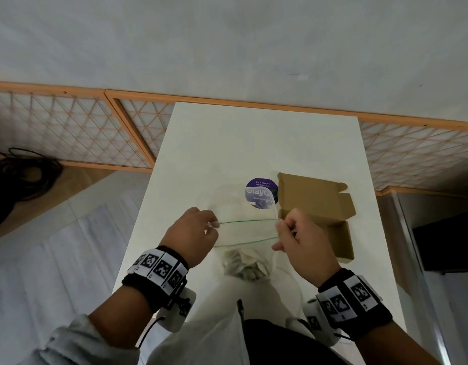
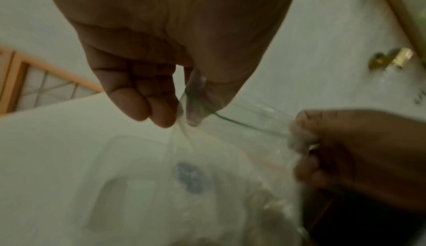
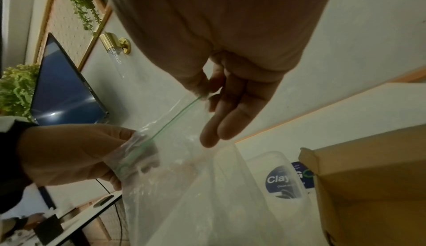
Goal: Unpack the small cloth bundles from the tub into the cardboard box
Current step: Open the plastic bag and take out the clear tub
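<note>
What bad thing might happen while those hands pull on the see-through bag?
1. The left hand and right hand only pinch the clear zip bag at its green strip; a grip may slip.
2. If it opens suddenly, the cloth bundles might spill onto the white table instead of the cardboard box.
3. The hanging bag might bump the clear tub.

Around the white table (image 1: pixel 254 143), a lattice screen (image 1: pixel 69 127) with an orange frame stands behind it, black cables (image 1: pixel 22 175) lie coiled on the floor to its left, and a dark cabinet (image 1: pixel 449 246) stands to its right.
</note>
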Motion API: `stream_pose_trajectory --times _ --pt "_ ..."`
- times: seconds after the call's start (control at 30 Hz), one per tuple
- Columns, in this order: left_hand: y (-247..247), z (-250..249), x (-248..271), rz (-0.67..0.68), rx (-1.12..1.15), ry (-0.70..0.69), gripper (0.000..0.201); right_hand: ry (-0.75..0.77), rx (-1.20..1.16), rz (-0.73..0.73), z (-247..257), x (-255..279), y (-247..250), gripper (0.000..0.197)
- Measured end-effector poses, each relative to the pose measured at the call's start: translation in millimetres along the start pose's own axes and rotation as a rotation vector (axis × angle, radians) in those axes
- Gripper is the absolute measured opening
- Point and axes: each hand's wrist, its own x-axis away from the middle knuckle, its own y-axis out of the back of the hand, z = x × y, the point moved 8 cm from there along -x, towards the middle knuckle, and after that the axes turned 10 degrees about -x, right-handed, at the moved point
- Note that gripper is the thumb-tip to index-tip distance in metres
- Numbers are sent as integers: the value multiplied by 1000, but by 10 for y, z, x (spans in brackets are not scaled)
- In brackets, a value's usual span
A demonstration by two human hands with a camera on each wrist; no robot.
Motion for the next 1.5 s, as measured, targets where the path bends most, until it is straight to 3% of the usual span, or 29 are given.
stream_pose_trajectory --times 0.07,0.13,0.27,0.4,0.53,0.6,0.7,0.8,0.87,0.97,1.03,1.1,1.27,1.3,1.4,1.5 --pt "-2 60 -41 11 209 45 19 9 -38 22 -17 -47 -38 23" --pt "-52 153 -60 69 592 180 27 22 10 38 -35 -98 -55 16" --pt "-161 159 -21 214 1201 348 25 -24 130 79 -125 -164 -96 15" --pt "-255 73 -38 373 1484 298 15 -52 204 50 -179 -230 -136 14" --pt "-375 128 -130 308 1713 336 9 -163 123 8 -310 -295 -185 12" --pt "-449 125 -146 331 1711 337 13 -255 -38 -5 -375 -316 -221 10" --pt "-562 129 -146 388 1636 369 17 -429 -478 -27 -472 -347 -313 11" --pt "-644 177 -143 375 1574 423 15 -557 -948 50 -485 -347 -468 7" --pt "-701 262 -154 338 1515 472 15 -583 -1096 123 -471 -340 -541 6" --pt "-778 352 -156 341 1419 516 13 -624 -1123 249 -444 -267 -688 17" --pt "-829 376 -134 387 1350 554 26 -666 -1083 321 -389 -191 -798 15" --pt "-861 369 -129 436 1339 599 46 -714 -1090 316 -416 -160 -844 9" --pt "-953 507 -182 422 1346 718 54 -748 -1089 291 -479 -156 -878 18" --pt "-971 543 -187 423 1348 730 54 -756 -1103 274 -486 -156 -868 30" --pt "-962 606 -211 441 1317 696 58 -761 -1117 259 -504 -158 -846 53" --pt "-871 498 -215 514 1244 501 46 -709 -1223 237 -593 -229 -795 63"
